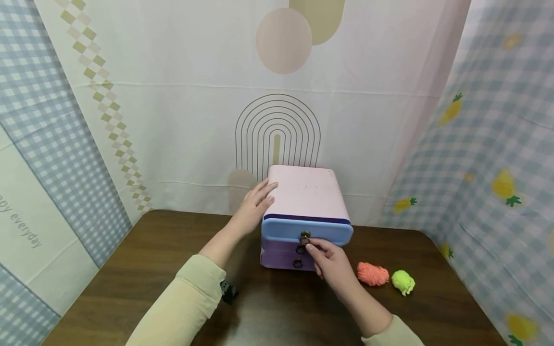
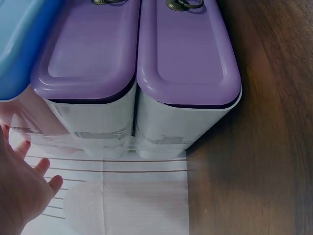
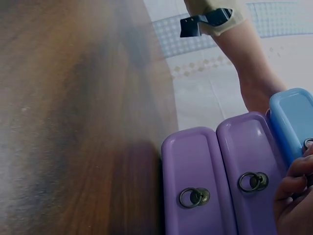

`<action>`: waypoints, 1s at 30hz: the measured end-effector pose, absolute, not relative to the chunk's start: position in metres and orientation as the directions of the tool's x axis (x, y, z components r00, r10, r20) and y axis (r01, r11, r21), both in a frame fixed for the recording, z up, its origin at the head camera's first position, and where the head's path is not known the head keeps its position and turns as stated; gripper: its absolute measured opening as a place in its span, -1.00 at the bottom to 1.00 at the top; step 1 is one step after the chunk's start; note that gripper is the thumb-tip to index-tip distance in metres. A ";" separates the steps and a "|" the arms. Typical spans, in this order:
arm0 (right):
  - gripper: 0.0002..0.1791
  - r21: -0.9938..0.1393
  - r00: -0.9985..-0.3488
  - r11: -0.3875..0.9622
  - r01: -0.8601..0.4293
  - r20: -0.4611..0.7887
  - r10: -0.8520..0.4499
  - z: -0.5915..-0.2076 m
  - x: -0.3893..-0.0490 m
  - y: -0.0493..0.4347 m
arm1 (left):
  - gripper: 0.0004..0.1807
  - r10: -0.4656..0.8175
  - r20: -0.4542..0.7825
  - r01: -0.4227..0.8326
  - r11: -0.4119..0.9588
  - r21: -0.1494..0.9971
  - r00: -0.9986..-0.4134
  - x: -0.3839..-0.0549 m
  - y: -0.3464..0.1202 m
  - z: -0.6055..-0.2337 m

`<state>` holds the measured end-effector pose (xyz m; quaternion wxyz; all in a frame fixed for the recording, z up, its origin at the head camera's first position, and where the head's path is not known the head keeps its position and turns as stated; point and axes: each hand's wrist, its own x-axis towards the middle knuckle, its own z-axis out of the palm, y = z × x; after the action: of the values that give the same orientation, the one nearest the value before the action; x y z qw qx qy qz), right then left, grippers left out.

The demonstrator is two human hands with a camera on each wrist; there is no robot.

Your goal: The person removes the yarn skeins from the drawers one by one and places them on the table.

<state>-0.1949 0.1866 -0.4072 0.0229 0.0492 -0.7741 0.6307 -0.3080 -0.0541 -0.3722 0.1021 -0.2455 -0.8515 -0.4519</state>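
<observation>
A small drawer cabinet [image 1: 307,190] with a pale pink top stands on the table. Its top drawer [image 1: 283,230] has a blue front, which sticks out past the two purple drawers [image 2: 190,54] below. My left hand [image 1: 253,206] rests against the cabinet's upper left edge, fingers extended. With thumb and fingertips, my right hand [image 1: 331,262] pinches the ring pull [image 1: 305,239] of the blue drawer. Each purple drawer carries its own ring pull [image 3: 193,197], hanging free. The blue drawer's inside is hidden, apart from a dark blue strip under the top.
An orange yarn bundle [image 1: 373,274] and a yellow-green yarn ball [image 1: 403,282] lie on the brown table [image 1: 173,245], right of the cabinet. Patterned cloth [image 1: 195,134] hangs close behind it, and checked cloth [image 1: 476,158] hangs on the right. A black strap device [image 3: 205,22] is on my left wrist.
</observation>
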 end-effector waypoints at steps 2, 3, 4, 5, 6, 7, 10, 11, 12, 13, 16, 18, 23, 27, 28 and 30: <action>-0.70 -0.974 -0.995 0.204 -0.099 0.092 -0.042 -0.406 -0.199 0.186 | -0.45 0.328 0.398 0.513 0.469 0.719 -0.857 -0.308 -0.054 -0.372; -0.69 -0.974 -0.995 0.203 -0.098 0.091 -0.040 -0.406 -0.201 0.185 | -0.45 0.328 0.399 0.515 0.470 0.717 -0.856 -0.308 -0.054 -0.372; -0.69 -0.975 -0.995 0.202 -0.096 0.090 -0.037 -0.406 -0.203 0.185 | -0.45 0.328 0.398 0.514 0.472 0.716 -0.857 -0.308 -0.054 -0.372; -0.68 -0.975 -0.995 0.199 -0.095 0.089 -0.036 -0.405 -0.205 0.184 | -0.45 0.330 0.399 0.515 0.472 0.715 -0.856 -0.308 -0.054 -0.372; -0.67 -0.976 -0.996 0.195 -0.092 0.087 -0.034 -0.405 -0.207 0.184 | -0.45 0.331 0.399 0.516 0.471 0.715 -0.855 -0.308 -0.054 -0.371; -0.66 -0.978 -0.996 0.191 -0.089 0.085 -0.033 -0.405 -0.209 0.184 | -0.45 0.332 0.400 0.518 0.472 0.714 -0.854 -0.308 -0.054 -0.371; -0.64 -0.981 -0.997 0.179 -0.080 0.075 -0.034 -0.404 -0.212 0.183 | -0.44 0.334 0.397 0.517 0.476 0.711 -0.855 -0.308 -0.054 -0.371; -0.64 -0.981 -0.997 0.178 -0.073 0.068 -0.033 -0.404 -0.213 0.183 | -0.44 0.336 0.399 0.519 0.475 0.710 -0.853 -0.308 -0.055 -0.371; -0.64 -0.982 -0.998 0.175 -0.067 0.063 -0.032 -0.404 -0.214 0.183 | -0.44 0.337 0.398 0.519 0.474 0.711 -0.853 -0.309 -0.055 -0.371; -0.64 -0.983 -0.998 0.173 -0.063 0.058 -0.032 -0.404 -0.214 0.183 | -0.43 0.336 0.398 0.518 0.475 0.711 -0.854 -0.309 -0.055 -0.372; -0.64 -0.985 -0.998 0.166 -0.049 0.044 -0.033 -0.404 -0.214 0.183 | -0.44 0.331 0.399 0.516 0.471 0.715 -0.855 -0.309 -0.055 -0.372; -0.64 -0.986 -0.999 0.162 -0.042 0.037 -0.037 -0.404 -0.214 0.183 | -0.44 0.325 0.400 0.513 0.474 0.716 -0.857 -0.309 -0.055 -0.373; -0.66 -0.987 -0.999 0.156 -0.037 0.030 -0.045 -0.403 -0.213 0.183 | -0.44 0.323 0.404 0.516 0.477 0.711 -0.856 -0.309 -0.055 -0.373; -0.67 -0.986 -0.998 0.163 -0.039 0.032 -0.046 -0.402 -0.211 0.184 | -0.43 0.330 0.407 0.522 0.470 0.711 -0.852 -0.308 -0.055 -0.373; -0.67 -0.986 -0.998 0.164 -0.040 0.033 -0.046 -0.402 -0.210 0.185 | -0.43 0.332 0.407 0.523 0.470 0.711 -0.851 -0.308 -0.055 -0.373; -0.66 -0.986 -0.998 0.164 -0.040 0.033 -0.047 -0.404 -0.209 0.187 | -0.43 0.335 0.407 0.525 0.469 0.710 -0.850 -0.308 -0.055 -0.372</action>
<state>-0.2087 0.1867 -0.4036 -0.0027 0.0284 -0.7627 0.6461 -0.3082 -0.0547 -0.3721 0.1057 -0.2530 -0.8505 -0.4489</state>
